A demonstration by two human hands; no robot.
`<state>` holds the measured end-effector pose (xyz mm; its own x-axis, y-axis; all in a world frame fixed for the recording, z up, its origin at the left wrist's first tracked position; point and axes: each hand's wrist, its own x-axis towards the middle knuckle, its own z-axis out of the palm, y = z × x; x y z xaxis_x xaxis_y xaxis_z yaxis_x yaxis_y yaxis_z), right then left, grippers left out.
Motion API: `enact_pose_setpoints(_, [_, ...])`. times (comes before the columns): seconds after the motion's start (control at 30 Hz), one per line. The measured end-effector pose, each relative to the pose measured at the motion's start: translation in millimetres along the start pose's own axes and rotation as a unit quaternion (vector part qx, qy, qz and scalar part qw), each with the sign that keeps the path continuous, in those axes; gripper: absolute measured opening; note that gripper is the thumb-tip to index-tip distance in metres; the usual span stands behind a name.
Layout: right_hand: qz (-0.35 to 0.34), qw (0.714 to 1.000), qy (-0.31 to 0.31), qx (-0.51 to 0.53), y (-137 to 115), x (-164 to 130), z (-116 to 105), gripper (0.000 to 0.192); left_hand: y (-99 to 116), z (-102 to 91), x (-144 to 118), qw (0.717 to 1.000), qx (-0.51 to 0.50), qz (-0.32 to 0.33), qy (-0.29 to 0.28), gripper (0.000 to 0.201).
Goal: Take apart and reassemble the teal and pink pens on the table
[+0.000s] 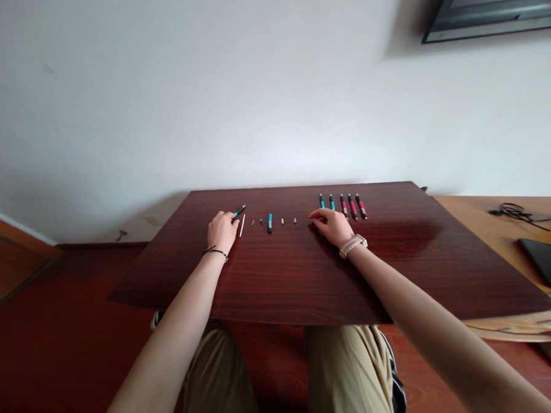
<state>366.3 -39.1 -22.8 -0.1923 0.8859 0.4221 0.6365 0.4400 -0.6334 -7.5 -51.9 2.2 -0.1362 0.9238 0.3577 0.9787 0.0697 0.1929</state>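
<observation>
At the table's left, my left hand [222, 231] is closed around a teal and black pen [239, 212], whose tip points away to the right. Beside it lies a thin white refill [242, 225]. To the right come a tiny spring-like piece [253, 222], a small teal piece [261, 220], a teal pen barrel [270, 223] and two small pale pieces, one white [283, 221] and one greyish [295, 220]. My right hand [330, 226] rests on the table with curled fingers; anything under them is hidden. Just beyond it lie two teal pens [332, 202] and three red pens [352, 205].
The dark wood table [299, 288] stands against a white wall. On its right, a lighter desk [460, 210] bears a coiled black cable [515, 212] and a flat black device [543, 260]. A screen [502, 21] hangs at the upper right.
</observation>
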Motion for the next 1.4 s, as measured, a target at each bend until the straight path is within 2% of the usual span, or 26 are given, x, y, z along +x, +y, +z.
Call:
enact_pose_setpoints(0.23, [0.018, 1.0, 0.011, -0.013, 0, 2, 0, 0.02, 2, 2.7, 2, 0.999, -0.03, -0.014, 0.005, 0.023])
enact_pose_setpoints(0.43, [0.0, 0.999, 0.009, -0.044, 3, 3, 1, 0.004, -8, 0.1, 7, 0.997, -0.035, -0.027, 0.07, 0.023])
enact_pose_setpoints(0.63, [0.006, 0.999, 0.0, -0.039, 11, 6, 5, 0.003, -26, 7.0, 15, 0.996, -0.042, -0.074, 0.04, 0.023])
enact_pose_setpoints(1.03, [0.029, 0.999, 0.0, -0.025, 12, 7, 6, 0.007, -30, 7.8, 12, 0.996, -0.024, -0.082, 0.024, 0.025])
enact_pose_setpoints(1.4, [0.036, 0.999, 0.002, -0.024, 11, 5, 6, 0.008, -41, -2.6, 7, 0.984, -0.028, -0.175, 0.037, 0.028])
